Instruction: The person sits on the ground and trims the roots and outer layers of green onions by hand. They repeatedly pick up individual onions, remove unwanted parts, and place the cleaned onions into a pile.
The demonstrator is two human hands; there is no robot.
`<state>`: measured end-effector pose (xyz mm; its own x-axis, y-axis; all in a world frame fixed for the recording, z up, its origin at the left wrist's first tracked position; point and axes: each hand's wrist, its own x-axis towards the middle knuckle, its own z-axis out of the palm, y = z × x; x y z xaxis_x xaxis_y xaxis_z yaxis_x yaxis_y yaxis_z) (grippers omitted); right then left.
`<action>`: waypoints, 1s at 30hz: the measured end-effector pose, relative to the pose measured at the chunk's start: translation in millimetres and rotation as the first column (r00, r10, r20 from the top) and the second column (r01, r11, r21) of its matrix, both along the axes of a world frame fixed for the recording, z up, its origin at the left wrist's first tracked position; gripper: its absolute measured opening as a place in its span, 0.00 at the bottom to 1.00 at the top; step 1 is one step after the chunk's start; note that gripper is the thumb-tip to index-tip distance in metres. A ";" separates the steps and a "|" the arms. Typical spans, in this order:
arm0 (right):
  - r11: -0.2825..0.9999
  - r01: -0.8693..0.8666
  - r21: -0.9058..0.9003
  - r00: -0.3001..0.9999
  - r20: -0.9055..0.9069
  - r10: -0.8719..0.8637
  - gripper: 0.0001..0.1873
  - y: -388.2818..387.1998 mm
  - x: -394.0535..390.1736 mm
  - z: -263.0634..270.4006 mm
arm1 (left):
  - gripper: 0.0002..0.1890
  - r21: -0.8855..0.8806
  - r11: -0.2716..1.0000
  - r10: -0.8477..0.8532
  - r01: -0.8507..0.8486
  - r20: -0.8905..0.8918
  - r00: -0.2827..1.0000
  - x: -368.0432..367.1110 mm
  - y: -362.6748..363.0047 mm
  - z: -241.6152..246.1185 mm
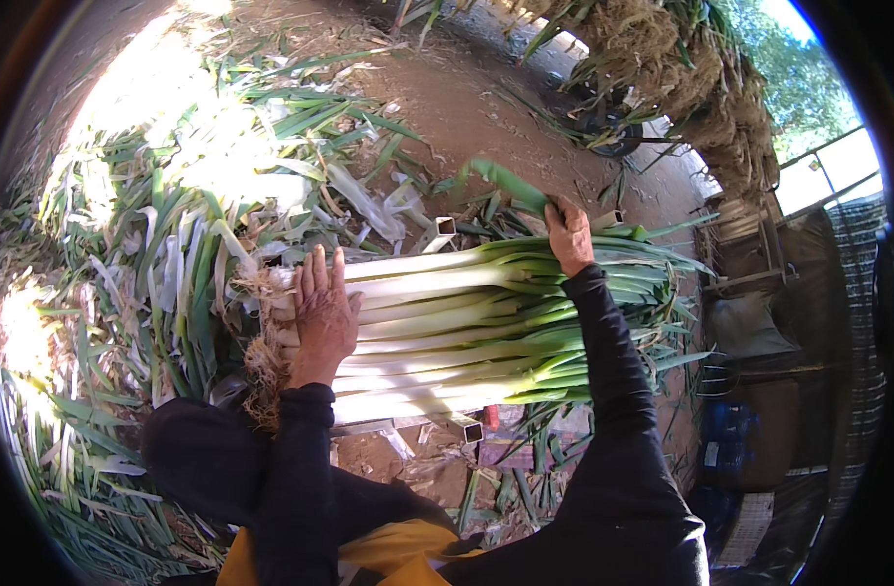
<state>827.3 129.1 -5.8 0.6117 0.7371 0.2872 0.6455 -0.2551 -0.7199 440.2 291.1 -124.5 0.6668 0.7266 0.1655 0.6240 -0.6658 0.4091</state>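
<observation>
A row of long green onions (432, 322) lies side by side before me, white stems to the left and green leaves to the right. Their stringy roots (266, 366) hang at the left end. My left hand (322, 311) rests flat across the white stems near the roots, fingers extended and grasping nothing. Over the green part, at the far edge of the row, my right hand (570, 236) pinches a loose green leaf (509, 182). That leaf points left and is blurred at its tip. Under the onions, a rack shows square metal tube ends (470, 431).
Stripped leaves (190, 286) lie in a wide heap on the left, partly in glaring sunlight. Bundled onions with dense roots (710, 95) are stacked at the upper right. Dirt floor (476, 124) shows beyond the rack. Blue water bottles (729, 432) stand at the right.
</observation>
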 end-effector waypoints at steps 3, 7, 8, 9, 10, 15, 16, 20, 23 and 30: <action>0.883 0.370 0.288 0.599 -0.801 0.011 0.09 21.7 -39.1 -12.1 | 0.42 0.002 1.000 -0.011 0.011 -0.008 1.000 -0.3 1.6 1.2; 0.895 0.140 0.424 0.841 -0.528 0.119 0.10 28.9 -9.8 47.7 | 0.42 -0.035 0.999 -0.028 0.026 -0.056 0.998 -1.7 3.1 1.7; 0.882 0.083 0.463 0.946 -0.316 0.077 0.12 19.5 19.9 81.5 | 0.42 -0.040 0.999 -0.023 0.021 -0.060 0.998 -1.1 3.2 1.2; 0.822 0.071 0.565 0.982 -0.186 0.043 0.16 14.8 53.1 112.4 | 0.42 -0.025 1.000 -0.018 0.017 -0.056 0.998 -1.1 2.8 0.6; 0.846 0.208 0.491 0.976 -0.048 -0.212 0.18 -4.6 85.1 147.7 | 0.42 -0.017 1.000 -0.013 0.012 -0.058 0.998 0.0 2.6 -0.3; 0.753 0.627 -0.198 0.599 0.741 -0.303 0.23 -90.3 136.8 174.8 | 0.42 -0.022 1.000 0.007 -0.008 -0.042 0.999 2.9 1.9 -4.0; 0.847 0.428 -0.314 0.756 0.639 -0.145 0.18 -100.0 123.3 154.7 | 0.43 -0.017 1.000 0.007 -0.007 -0.030 1.000 2.5 1.9 -4.2; 0.799 0.131 -0.587 0.793 0.546 0.271 0.17 -121.5 52.0 87.8 | 0.44 -0.001 1.000 0.002 -0.002 0.000 1.000 0.3 2.0 -3.7; 0.842 0.202 -0.501 0.837 0.534 0.117 0.15 -122.3 25.8 84.7 | 0.44 -0.002 1.000 -0.013 0.013 0.007 1.000 -0.5 1.4 -2.5; 0.791 0.180 -0.585 0.735 0.614 0.287 0.09 -117.5 19.9 97.9 | 0.44 -0.008 1.000 0.000 0.000 -0.001 1.000 1.0 1.2 -2.2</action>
<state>847.2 11.6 92.1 0.3944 0.9139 0.0963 0.8993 -0.4054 0.1643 441.1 292.3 -126.8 0.6667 0.7282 0.1588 0.6247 -0.6622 0.4139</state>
